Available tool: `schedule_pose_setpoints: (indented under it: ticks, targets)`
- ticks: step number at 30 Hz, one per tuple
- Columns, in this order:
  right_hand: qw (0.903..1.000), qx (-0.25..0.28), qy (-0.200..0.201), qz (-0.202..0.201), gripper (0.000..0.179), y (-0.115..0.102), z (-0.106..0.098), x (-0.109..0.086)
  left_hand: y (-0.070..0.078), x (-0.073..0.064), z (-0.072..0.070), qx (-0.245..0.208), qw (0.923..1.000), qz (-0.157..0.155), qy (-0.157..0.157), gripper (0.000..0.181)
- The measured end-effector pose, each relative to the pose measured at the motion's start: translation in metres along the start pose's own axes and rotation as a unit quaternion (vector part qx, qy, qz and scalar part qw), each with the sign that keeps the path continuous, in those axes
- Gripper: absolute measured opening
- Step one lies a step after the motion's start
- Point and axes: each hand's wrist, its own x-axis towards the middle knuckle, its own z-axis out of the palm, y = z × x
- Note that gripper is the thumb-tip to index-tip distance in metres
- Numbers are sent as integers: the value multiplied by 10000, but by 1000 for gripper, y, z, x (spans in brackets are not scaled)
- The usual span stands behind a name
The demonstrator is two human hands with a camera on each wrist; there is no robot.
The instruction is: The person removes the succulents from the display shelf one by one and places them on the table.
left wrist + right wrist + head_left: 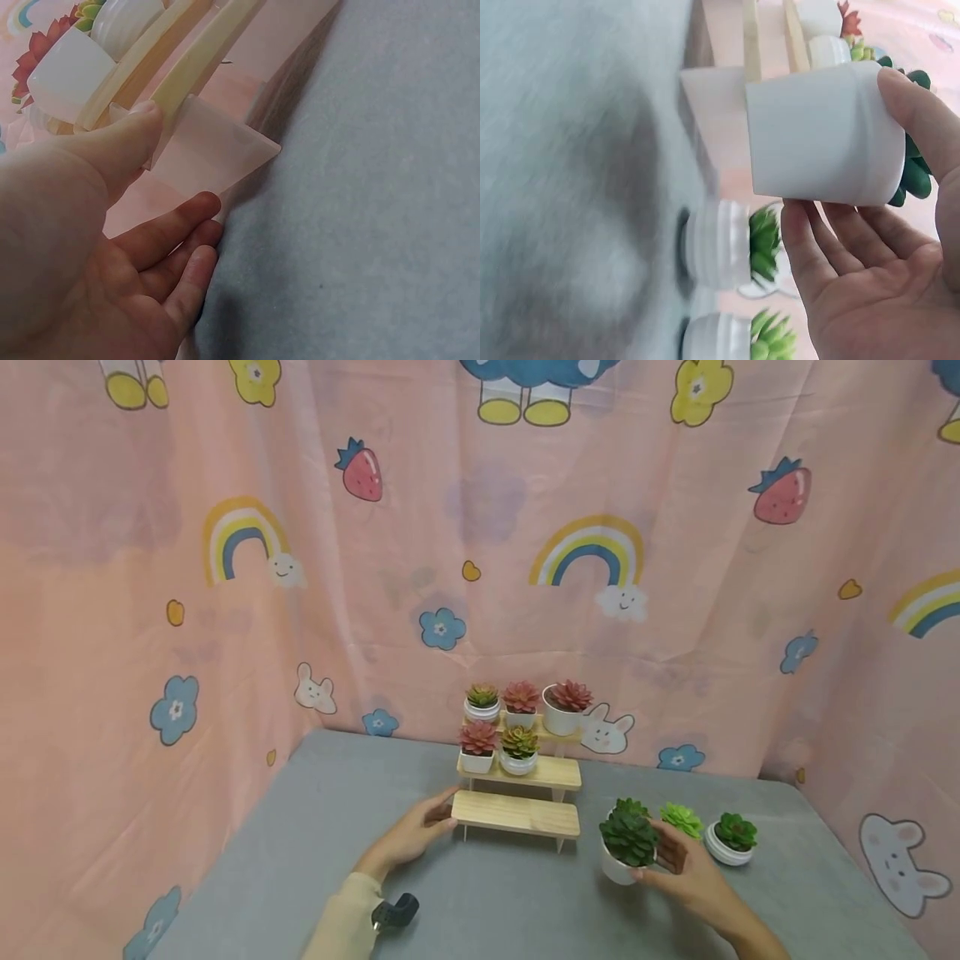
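My right hand [686,868] grips a white pot [817,139] holding a dark green succulent [628,835]. The thumb is at the rim and the fingers lie along the opposite side. This pot is held off the grey table, right of a tiered wooden stand [516,812]. My left hand [411,833] is at the left end of the stand's lowest step, with its thumb [135,142] on the wood. The index finger is at the step's back corner in the head view. The other fingers hang loosely bent beside the translucent support [214,146].
The upper tiers bear several potted succulents, among them a red one [478,737] and a yellow-green one [519,742]. On the table at the right stand a bright green succulent [681,818] and a dark green one in a white pot [729,852]. A patterned pink curtain [495,610] hangs behind.
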Motion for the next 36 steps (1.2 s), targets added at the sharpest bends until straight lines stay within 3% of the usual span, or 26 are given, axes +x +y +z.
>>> schedule_pose_setpoints:
  ticks: [5,22,28,36]
  targets:
    - [9995,58,-276,174,92,12,-10,-2,0,0,0,17,10000,17,-25,58]
    - [9979,106,-591,-229,85,47,-18,-1,-2,0,1,52,10000,-2,37,58]
    - [9945,249,-1012,-137,87,54,-21,1,-1,-1,1,111,9999,50,-10,59]
    - [9890,341,-1401,-324,85,57,-24,3,-1,1,1,69,10000,67,-10,59]
